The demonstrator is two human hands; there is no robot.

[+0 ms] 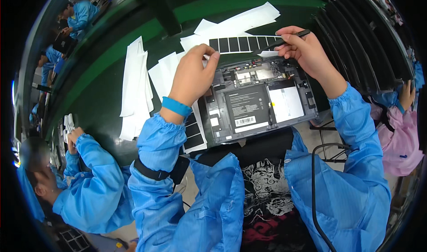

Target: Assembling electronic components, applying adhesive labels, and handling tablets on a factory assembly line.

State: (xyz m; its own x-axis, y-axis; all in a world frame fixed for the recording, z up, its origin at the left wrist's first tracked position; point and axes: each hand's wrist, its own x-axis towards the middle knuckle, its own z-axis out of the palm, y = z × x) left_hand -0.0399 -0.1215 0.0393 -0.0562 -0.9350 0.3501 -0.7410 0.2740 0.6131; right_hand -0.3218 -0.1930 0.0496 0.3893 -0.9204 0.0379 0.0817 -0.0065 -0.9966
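Note:
My right hand (304, 51) grips black tweezers (270, 46), their tips pointing left over the lower edge of a white strip with black rectangular stickers (233, 44). My left hand (193, 74) is closed in a pinch at the strip's left end; whether anything is between the fingertips is hidden. Below both hands lies an opened flat electronic device (218, 132), its inside facing up. It shows a black battery (247, 105), a white-covered panel (287, 101) and a circuit board (258, 75) along its far side. A blue band circles my left wrist.
White paper sheets (135, 87) lie left, with more white strips (244, 21) at the far side. Another sheet of black stickers (193, 134) lies under my left forearm. Dark upright panels (356, 42) stand right. A co-worker in blue (95, 185) sits left; a black cable (314, 185) hangs near my right arm.

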